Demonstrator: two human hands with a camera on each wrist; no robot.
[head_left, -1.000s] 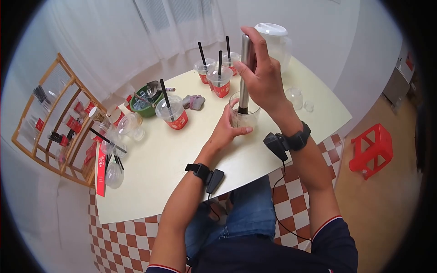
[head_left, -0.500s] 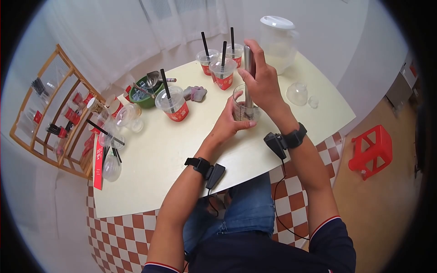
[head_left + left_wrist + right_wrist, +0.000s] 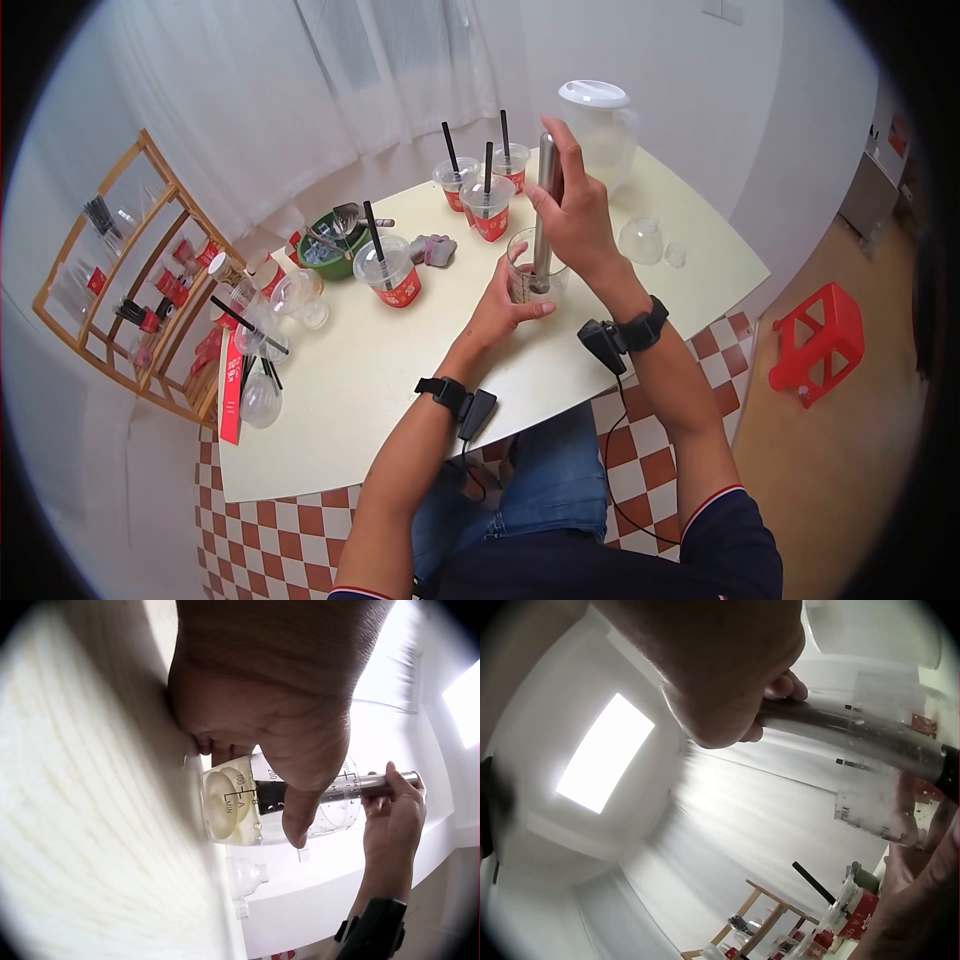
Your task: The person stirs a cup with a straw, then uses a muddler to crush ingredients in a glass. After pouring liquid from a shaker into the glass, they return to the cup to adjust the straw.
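My left hand (image 3: 497,312) wraps around a clear measuring cup (image 3: 553,288) standing on the table, its thumb along the near side. With my right hand (image 3: 582,218) I grip a steel muddler (image 3: 543,240) near its top, the thumb against its side. The muddler stands nearly upright inside the cup. In the left wrist view its black head (image 3: 268,796) sits just above pale round slices (image 3: 221,802) in some liquid at the cup's bottom. The right wrist view shows the steel shaft (image 3: 840,729) running down into the cup.
Lidded red-banded cups with black straws, including one nearby (image 3: 388,275), stand beyond my hands. A green bowl of utensils (image 3: 325,262) and a grey cloth (image 3: 433,250) lie left. A white-lidded pitcher (image 3: 605,140) stands back right, a clear dome-shaped piece (image 3: 640,241) before it.
My right hand has pushed the muddler lower into the cup than one second ago. The left hand keeps its hold on the cup. The head view has shifted slightly.
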